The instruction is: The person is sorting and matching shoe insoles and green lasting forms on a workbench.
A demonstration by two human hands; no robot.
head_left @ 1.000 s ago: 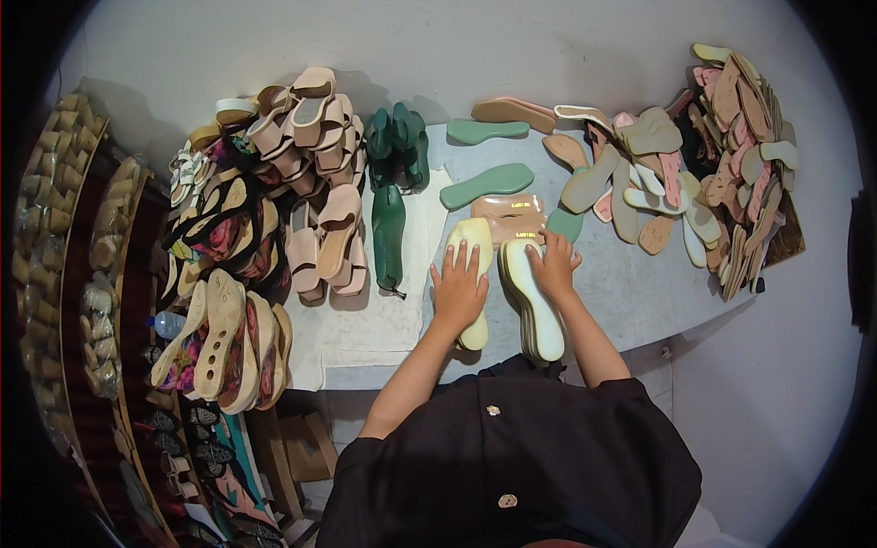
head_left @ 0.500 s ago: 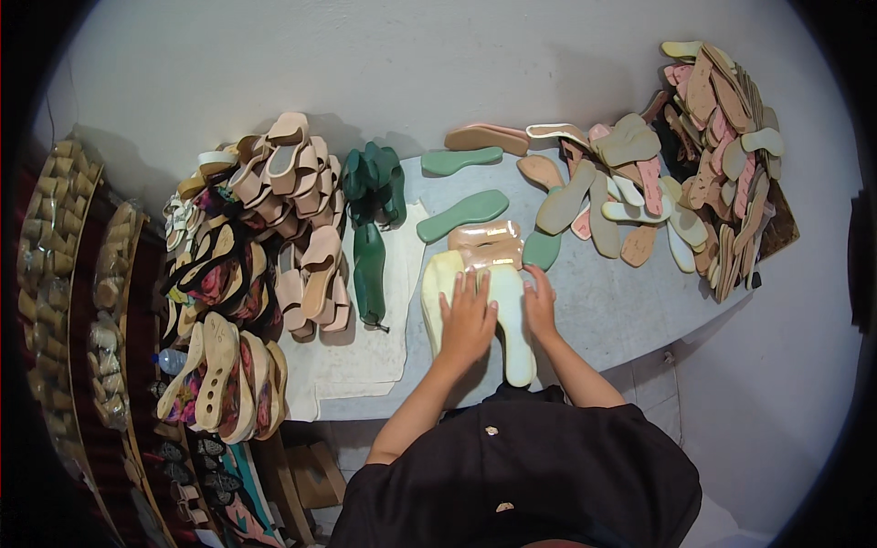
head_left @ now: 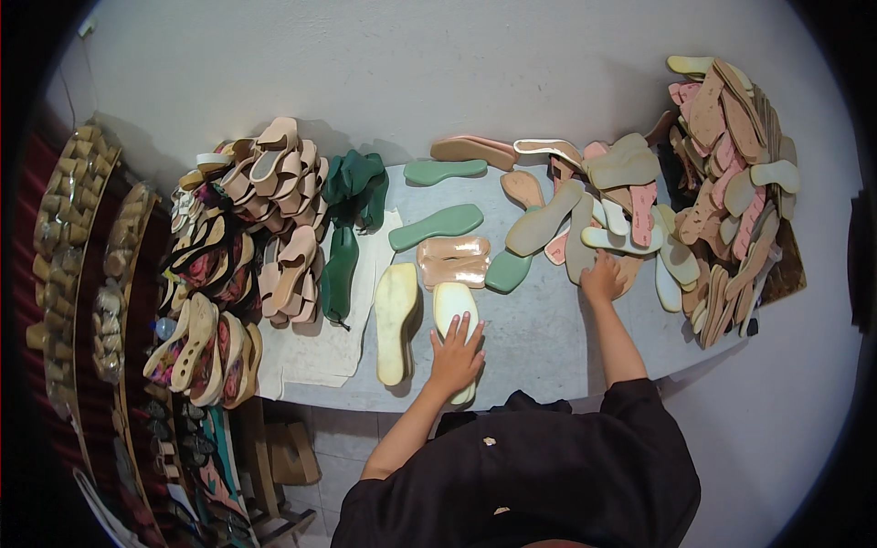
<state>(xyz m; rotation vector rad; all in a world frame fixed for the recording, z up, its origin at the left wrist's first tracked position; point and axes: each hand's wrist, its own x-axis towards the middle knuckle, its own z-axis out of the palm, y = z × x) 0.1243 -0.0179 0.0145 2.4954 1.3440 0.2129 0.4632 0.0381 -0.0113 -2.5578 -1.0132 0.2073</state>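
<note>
My left hand [head_left: 459, 358] lies flat with fingers spread on a pale yellow shoe sole [head_left: 454, 300], partly covering it. A second pale yellow sole [head_left: 396, 321] lies to its left, apart from the hand. Out to the right, my right hand [head_left: 602, 281] is at the near edge of the pile of loose insoles. Its fingers are stretched out beside a beige insole [head_left: 579, 239] and a tan insole [head_left: 628, 274]; whether they touch either is hard to make out. Glossy tan strap pieces [head_left: 454, 262] lie just beyond my left hand.
Green insoles [head_left: 437, 226] lie farther back. On the left stand piled beige sandals [head_left: 290, 274], dark green shoe forms [head_left: 338, 269] on white paper [head_left: 352, 361], and patterned wedge soles [head_left: 195, 342]. A tall insole heap [head_left: 731, 164] fills the right end. Shelves of wrapped heels [head_left: 68, 228] stand far left.
My right hand has left the pale soles and moved right to the insole pile. My left hand has shifted onto the right-hand sole, and the two pale soles now lie farther apart.
</note>
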